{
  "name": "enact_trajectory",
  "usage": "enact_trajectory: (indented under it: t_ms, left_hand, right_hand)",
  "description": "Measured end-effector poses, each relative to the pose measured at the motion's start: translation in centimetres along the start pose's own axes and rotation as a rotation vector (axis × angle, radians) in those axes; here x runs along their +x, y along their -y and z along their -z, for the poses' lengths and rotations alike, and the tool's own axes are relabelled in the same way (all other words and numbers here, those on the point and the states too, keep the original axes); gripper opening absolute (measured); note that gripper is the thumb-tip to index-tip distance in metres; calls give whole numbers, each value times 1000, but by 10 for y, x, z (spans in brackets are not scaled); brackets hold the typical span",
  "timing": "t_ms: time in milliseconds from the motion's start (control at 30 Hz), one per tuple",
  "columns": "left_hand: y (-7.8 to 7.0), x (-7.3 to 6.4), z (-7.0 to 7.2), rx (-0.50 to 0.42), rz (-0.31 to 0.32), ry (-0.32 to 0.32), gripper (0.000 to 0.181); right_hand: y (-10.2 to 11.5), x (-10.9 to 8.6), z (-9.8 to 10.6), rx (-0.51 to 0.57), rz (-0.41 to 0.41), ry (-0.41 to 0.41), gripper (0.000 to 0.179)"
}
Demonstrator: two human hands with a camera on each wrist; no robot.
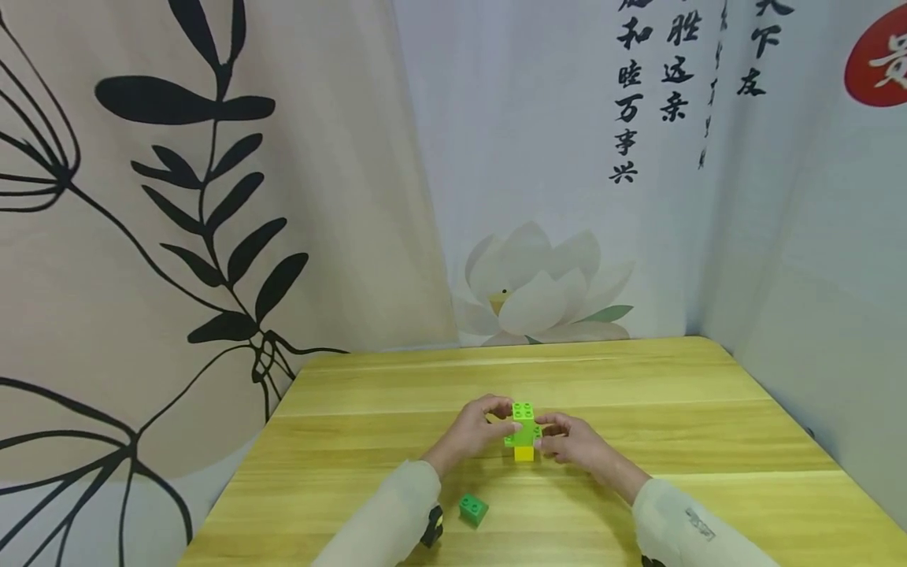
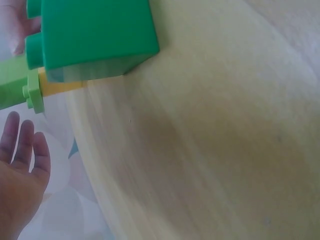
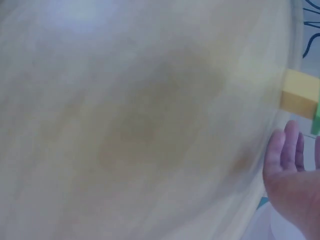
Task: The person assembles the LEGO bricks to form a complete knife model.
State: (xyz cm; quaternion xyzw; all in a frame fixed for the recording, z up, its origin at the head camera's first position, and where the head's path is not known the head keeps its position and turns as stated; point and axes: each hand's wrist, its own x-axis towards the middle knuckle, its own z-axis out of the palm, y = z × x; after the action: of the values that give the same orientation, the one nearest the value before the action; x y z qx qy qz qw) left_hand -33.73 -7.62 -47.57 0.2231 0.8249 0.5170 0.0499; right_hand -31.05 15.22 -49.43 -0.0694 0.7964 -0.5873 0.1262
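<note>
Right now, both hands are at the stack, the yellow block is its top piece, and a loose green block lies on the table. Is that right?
Not quite: the yellow block is the stack's bottom piece, as the head view shows. The left hand and right hand are at the stack, and a loose green block lies on the table.

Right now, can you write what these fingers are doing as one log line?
left fingers: hold light green bricks | right fingers: close beside, grip unclear | yellow brick: underneath | darker green brick: apart, on table
</note>
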Motion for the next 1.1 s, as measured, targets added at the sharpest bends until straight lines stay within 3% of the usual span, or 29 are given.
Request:
enact_trajectory:
  t_ms: [167, 333, 700, 1100]
  left_hand:
    - [0, -1, 1, 11, 10, 1, 26]
    - [1, -2, 2, 35, 24, -5, 27]
    - [2, -2, 1, 39, 2, -1, 26]
    - [0, -2, 2, 37, 6, 6, 28]
  right_hand:
    - [9, 0, 6, -107, 80, -31, 52]
    - [18, 0, 11, -112, 161, -1, 56]
    - [28, 2, 9, -66, 215, 25, 47]
    - [23, 9, 6, -77, 228, 20, 41]
